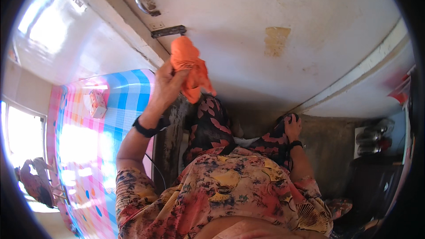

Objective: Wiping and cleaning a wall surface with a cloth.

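Note:
My left hand (171,81) is raised and closed on a bunched orange cloth (191,68). The cloth is against or just in front of the white door (232,49), below a dark metal bolt or latch (168,31); whether it touches the door cannot be told. Part of the cloth hangs down to the right of my fingers. Above the latch is a curved metal door handle (142,1). My right hand (293,126) rests on my knee in dark leaf-patterned trousers, holding no object that I can see.
At the left, a checked pink and blue plastic cover (127,89) bears a tissue box (97,104). A wooden door frame (123,16) runs beside the door. A dark cabinet (373,182) and several metal or glass vessels (370,141) stand at the right. Another person (36,182) is at the far left.

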Available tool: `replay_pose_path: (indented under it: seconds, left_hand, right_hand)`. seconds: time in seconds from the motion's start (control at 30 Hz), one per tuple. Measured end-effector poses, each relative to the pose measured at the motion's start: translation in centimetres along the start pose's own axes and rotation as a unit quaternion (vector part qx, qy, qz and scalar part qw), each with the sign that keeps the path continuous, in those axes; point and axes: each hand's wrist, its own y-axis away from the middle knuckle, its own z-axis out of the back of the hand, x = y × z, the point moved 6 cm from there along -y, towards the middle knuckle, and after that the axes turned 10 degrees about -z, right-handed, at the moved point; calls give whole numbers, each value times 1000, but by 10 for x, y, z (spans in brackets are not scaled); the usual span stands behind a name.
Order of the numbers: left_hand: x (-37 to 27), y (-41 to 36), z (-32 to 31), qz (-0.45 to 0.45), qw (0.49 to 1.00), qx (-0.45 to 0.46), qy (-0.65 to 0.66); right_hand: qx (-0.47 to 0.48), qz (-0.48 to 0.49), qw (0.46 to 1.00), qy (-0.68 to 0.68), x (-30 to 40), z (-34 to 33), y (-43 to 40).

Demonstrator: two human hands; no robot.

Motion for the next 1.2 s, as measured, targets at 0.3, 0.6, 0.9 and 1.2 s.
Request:
replay_pose_path:
  seconds: [0.3, 0.6, 0.9, 1.2]
  left_hand:
    - [85, 43, -151, 85, 982, 157, 59]
    - [97, 99, -200, 130, 967, 176, 132]
    - [188, 135, -165, 193, 945, 134, 228]
    - [302, 206, -160, 235, 900, 254, -266]
  right_hand:
    - [212, 169, 935, -230, 96, 47, 48]
    - [419, 241, 755, -443, 259, 47, 168]
    - [228, 326, 841, -367, 289, 102, 145]
    - [-393, 612, 617, -299, 424, 323, 200]
